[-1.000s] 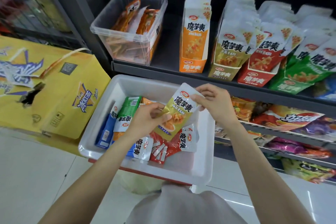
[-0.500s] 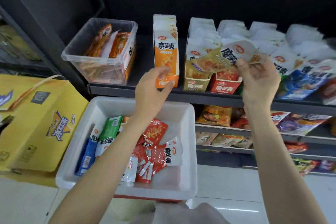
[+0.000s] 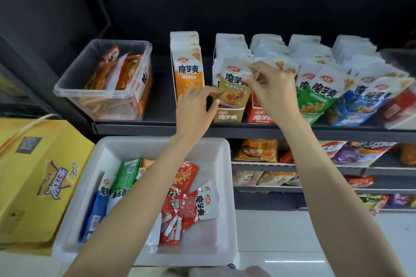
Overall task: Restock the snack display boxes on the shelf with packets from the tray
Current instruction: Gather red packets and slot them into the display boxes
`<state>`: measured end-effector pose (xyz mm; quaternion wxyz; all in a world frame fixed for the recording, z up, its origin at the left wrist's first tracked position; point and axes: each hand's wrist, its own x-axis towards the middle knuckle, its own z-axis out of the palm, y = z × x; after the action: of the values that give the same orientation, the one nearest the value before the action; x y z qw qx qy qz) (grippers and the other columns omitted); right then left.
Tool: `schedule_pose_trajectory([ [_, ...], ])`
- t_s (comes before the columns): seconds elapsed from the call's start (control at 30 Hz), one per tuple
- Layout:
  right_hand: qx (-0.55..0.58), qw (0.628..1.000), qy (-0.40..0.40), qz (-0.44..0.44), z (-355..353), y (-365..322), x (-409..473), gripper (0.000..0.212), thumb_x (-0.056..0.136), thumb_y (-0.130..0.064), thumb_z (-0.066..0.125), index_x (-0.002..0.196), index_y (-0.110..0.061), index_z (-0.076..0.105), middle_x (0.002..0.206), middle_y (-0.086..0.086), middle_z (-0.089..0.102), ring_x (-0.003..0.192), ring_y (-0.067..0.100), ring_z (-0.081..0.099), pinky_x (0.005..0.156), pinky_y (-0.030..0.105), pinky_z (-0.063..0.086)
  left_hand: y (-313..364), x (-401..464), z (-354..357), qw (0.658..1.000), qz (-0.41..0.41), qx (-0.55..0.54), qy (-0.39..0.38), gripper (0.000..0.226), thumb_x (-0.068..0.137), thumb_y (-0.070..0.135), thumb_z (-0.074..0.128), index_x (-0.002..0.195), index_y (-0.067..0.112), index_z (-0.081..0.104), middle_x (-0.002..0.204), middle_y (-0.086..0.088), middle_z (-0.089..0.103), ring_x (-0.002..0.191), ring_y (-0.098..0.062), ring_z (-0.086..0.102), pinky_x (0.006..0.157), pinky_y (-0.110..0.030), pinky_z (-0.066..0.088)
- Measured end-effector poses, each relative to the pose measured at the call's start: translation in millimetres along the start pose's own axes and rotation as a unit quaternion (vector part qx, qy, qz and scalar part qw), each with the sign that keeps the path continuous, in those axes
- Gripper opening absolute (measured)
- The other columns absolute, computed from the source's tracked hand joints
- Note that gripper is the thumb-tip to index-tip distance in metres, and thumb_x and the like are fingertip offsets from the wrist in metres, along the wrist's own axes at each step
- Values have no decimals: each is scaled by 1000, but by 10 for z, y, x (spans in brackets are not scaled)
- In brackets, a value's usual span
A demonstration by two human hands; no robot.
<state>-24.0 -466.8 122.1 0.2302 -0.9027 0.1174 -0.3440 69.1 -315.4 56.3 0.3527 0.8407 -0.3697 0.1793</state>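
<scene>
White tray [image 3: 225,186] lower centre, packets inside. Left hand [image 3: 193,110] pinches olive packet [image 3: 234,87] at its left edge; right hand [image 3: 270,87] pinches its top, packet standing in olive display box [image 3: 228,117] on shelf [image 3: 247,130], frame centre.

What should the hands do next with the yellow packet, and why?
Probably push the yellow packet down into the yellow box. Both hands, left and right, pinch it at the front of that box, and it stands tall above the box front.
</scene>
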Motion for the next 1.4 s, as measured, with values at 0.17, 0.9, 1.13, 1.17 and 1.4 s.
schedule_pose_trajectory([
  [0.17, -65, 994, -37, 85, 145, 44, -50, 29, 90, -30, 64, 100, -3, 65, 78, 12, 69, 70, 22, 65, 64, 24, 45, -47, -26, 10, 1000, -1, 25, -8, 25, 85, 21, 68, 109, 15, 68, 112, -4, 61, 104, -21, 52, 84, -25, 39],
  [0.9, 36, 924, -379, -12, 1111, -472, -1499, 25, 91, -17, 58, 116, -15, 61, 120, 1, 62, 109, 18, 57, 97, 31, 42, -977, -1847, -773, 975, -110, 88, -172, 40, 81, 44, 48, 103, 16, 65, 97, -1, 68, 92, -22, 59, 80, -36, 48],
  [1.13, -196, 800, -556, -113, 1799, -597, -1595, 68, 78, -40, 72, 135, -14, 44, 138, 9, 45, 127, 29, 43, 105, 42, 36, -1187, -2117, -749, 921, -166, 176, -304, 48, 69, 42, 79, 109, 18, 65, 105, -7, 64, 97, -31, 57, 80, -42, 47],
  [1.17, -225, 776, -576, -121, 1795, -598, -1616, 79, 73, -43, 76, 137, -12, 41, 140, 10, 43, 128, 30, 43, 106, 44, 36, -1171, -2111, -726, 924, -153, 173, -306, 53, 66, 43, 80, 109, 17, 65, 106, -7, 63, 98, -32, 57, 80, -42, 46],
  [1.4, -269, 770, -566, -123, 1691, -528, -1693, 47, 82, -26, 71, 122, -11, 52, 119, 8, 62, 110, 27, 58, 90, 35, 41, -1127, -2183, -573, 896, -103, 192, -386, 73, 71, 68, 63, 130, 29, 50, 129, 0, 46, 122, -23, 40, 101, -38, 30],
])
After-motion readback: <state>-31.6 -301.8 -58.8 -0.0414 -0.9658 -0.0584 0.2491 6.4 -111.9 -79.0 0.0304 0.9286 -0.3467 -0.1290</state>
